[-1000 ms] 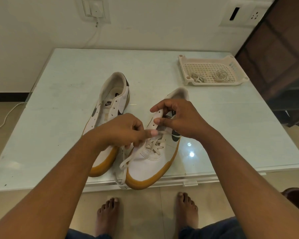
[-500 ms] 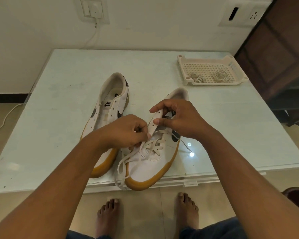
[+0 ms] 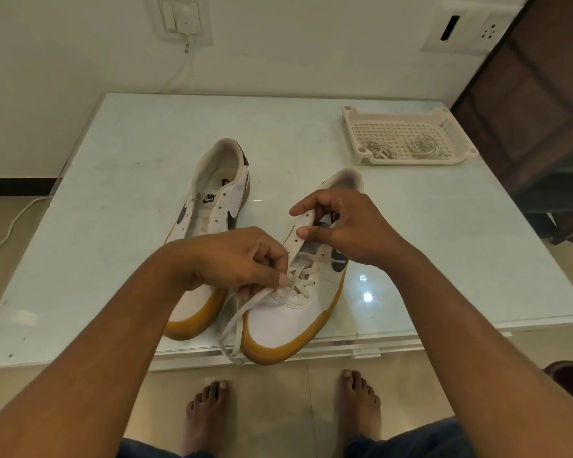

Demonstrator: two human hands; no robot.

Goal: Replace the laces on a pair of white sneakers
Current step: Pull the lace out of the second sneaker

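Lace [image 3: 245, 309] pinched in left hand [image 3: 239, 256], slack trailing toward 7 o'clock; right hand [image 3: 351, 226], at 1 o'clock from it, gripping eyelet flap [image 3: 298, 226]; sneaker [image 3: 285, 325] axis 7-to-1.

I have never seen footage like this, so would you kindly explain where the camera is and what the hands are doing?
No machine here: a person wears a camera on the head, so this one view looks forward and down at their work. On the pale glass-topped table stand two white sneakers with tan rubber soles. The unlaced sneaker sits on the left. The half-laced sneaker beside it has a flat white lace through its lower eyelets only. The left hand pinches that lace; the right hand grips the shoe's eyelet flap. Far right, a cream perforated plastic tray holds two coiled laces.
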